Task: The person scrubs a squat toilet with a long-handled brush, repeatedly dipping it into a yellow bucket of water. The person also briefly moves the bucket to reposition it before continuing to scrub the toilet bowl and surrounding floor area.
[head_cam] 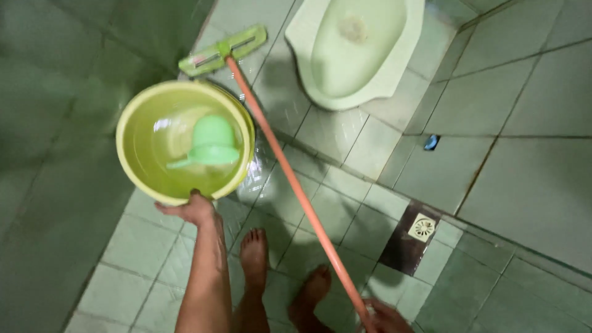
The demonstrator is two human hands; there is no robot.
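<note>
My left hand point(192, 209) grips the near rim of a yellow-green bucket point(132, 123) and holds it up above the wet tiled floor. Water and a green scoop point(211, 143), lying upside down, are inside the bucket. At the bottom edge of the view my right hand point(385, 319) is closed on the orange handle point(295, 185) of a floor brush. The handle runs up and left to the green brush head point(223, 49), which rests on the floor beyond the bucket. My bare feet point(254, 253) stand between the two arms.
A pale green squat toilet point(357, 49) sits on a raised tiled step at the top. A square floor drain point(422, 227) lies to the right of my feet. A small blue object point(431, 142) rests on the step. A dark tiled wall fills the left side.
</note>
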